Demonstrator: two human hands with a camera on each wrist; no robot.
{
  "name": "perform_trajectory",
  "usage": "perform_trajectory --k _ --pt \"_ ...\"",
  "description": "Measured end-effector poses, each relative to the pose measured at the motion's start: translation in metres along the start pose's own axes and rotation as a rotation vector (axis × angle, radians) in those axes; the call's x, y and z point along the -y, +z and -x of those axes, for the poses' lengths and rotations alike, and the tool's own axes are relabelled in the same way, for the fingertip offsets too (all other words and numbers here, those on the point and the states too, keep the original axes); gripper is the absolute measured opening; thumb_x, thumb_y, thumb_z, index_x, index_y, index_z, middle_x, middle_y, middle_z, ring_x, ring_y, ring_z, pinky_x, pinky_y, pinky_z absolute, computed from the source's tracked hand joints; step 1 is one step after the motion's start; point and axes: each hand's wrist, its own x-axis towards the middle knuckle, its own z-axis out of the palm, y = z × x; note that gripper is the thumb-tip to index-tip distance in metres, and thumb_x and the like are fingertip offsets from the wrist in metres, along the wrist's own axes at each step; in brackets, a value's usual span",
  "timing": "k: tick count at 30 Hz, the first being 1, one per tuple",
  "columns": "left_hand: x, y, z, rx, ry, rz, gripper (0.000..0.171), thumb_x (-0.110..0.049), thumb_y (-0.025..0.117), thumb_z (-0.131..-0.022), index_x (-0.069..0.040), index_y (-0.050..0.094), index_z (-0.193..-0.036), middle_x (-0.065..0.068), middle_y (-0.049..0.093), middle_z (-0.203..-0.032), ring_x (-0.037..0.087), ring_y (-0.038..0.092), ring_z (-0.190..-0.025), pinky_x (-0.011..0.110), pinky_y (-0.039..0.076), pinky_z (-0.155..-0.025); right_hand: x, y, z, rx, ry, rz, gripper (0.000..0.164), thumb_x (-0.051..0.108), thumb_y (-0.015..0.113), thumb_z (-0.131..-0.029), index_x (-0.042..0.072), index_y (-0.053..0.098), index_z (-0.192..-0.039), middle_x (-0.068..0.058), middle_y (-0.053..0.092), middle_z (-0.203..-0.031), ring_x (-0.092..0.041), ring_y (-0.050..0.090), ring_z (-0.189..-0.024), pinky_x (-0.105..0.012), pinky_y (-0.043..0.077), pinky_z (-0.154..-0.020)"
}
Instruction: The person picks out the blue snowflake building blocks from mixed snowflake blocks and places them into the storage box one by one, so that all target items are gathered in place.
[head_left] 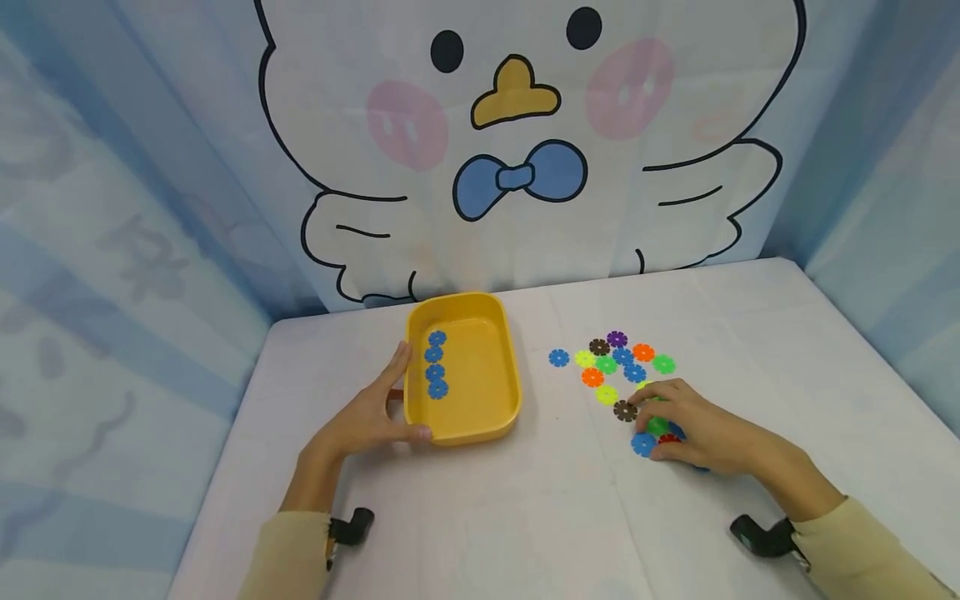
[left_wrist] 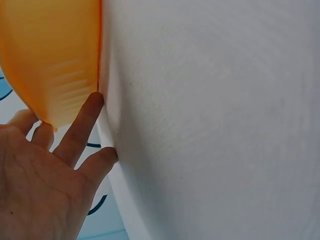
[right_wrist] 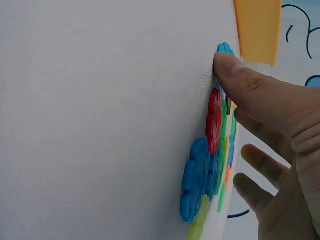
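A yellow tray has several blue flower-shaped discs in a column along its left side. My left hand touches the tray's near left corner, thumb at the front wall. In the left wrist view, the spread fingers rest against the tray wall. My right hand hovers low over a scattered group of discs. Its thumb touches a blue disc, and its index finger reaches by a brown disc. In the right wrist view, a red disc and a larger-looking blue disc lie below the thumb.
Beyond the right hand lie more discs: purple, orange, green and yellow. One blue disc sits apart, nearer the tray. A printed curtain stands behind the white table.
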Motion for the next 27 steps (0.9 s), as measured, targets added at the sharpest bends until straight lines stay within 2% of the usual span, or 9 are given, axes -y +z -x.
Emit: perform_trajectory --k 3,7,12,18,23,27 --pt "0.001 0.0 0.001 -0.001 -0.003 0.002 0.128 -0.049 0.09 -0.075 -0.035 0.001 -0.165 -0.014 -0.007 -0.172 0.028 0.054 -0.133 0.055 0.042 -0.115 0.004 -0.001 -0.001 -0.023 -0.015 0.023 0.031 0.024 0.088 -0.081 0.037 0.067 -0.101 0.006 0.064 -0.126 -0.029 0.045 -0.125 -0.057 0.045 -0.101" --pt "0.001 0.0 0.001 -0.005 0.001 -0.002 0.128 -0.05 0.09 -0.074 -0.034 0.002 -0.166 -0.014 -0.007 -0.172 0.027 0.055 -0.131 0.054 0.042 -0.115 0.009 -0.003 -0.001 -0.014 0.0 0.052 0.031 0.022 0.089 -0.08 0.035 0.069 -0.101 0.017 0.065 -0.109 -0.019 0.049 -0.11 -0.043 0.045 -0.087" --pt "0.001 0.0 0.001 -0.008 -0.003 -0.002 0.127 -0.051 0.09 -0.074 -0.034 0.003 -0.166 -0.013 -0.006 -0.172 0.026 0.056 -0.129 0.055 0.042 -0.115 0.013 -0.003 0.001 -0.001 -0.001 0.105 0.029 0.022 0.087 -0.082 0.034 0.073 -0.105 0.021 0.065 -0.102 -0.01 0.049 -0.098 -0.031 0.048 -0.079" --pt "0.0 -0.001 -0.001 -0.01 -0.005 0.006 0.127 -0.049 0.09 -0.074 -0.035 0.003 -0.166 -0.013 -0.005 -0.172 0.028 0.056 -0.13 0.056 0.042 -0.114 0.015 -0.001 0.003 0.005 -0.041 0.19 0.034 0.023 0.086 -0.084 0.032 0.077 -0.116 0.018 0.067 -0.108 -0.012 0.052 -0.103 -0.034 0.051 -0.083" --pt "-0.001 -0.001 0.0 -0.009 -0.024 0.003 0.128 -0.05 0.091 -0.073 -0.038 0.002 -0.165 -0.013 -0.005 -0.172 0.029 0.055 -0.131 0.056 0.042 -0.114 0.016 -0.001 0.004 0.013 -0.05 0.209 0.037 0.024 0.084 -0.085 0.03 0.077 -0.121 0.016 0.065 -0.107 -0.012 0.051 -0.103 -0.033 0.052 -0.082" --pt "-0.001 0.0 0.0 -0.001 -0.051 0.015 0.127 -0.052 0.09 -0.073 -0.039 0.004 -0.165 -0.005 0.01 -0.173 0.03 0.052 -0.135 0.057 0.042 -0.115 0.015 -0.001 0.005 0.025 -0.05 0.188 0.035 0.029 0.084 -0.086 0.026 0.077 -0.12 0.014 0.065 -0.11 -0.013 0.051 -0.104 -0.036 0.053 -0.084"
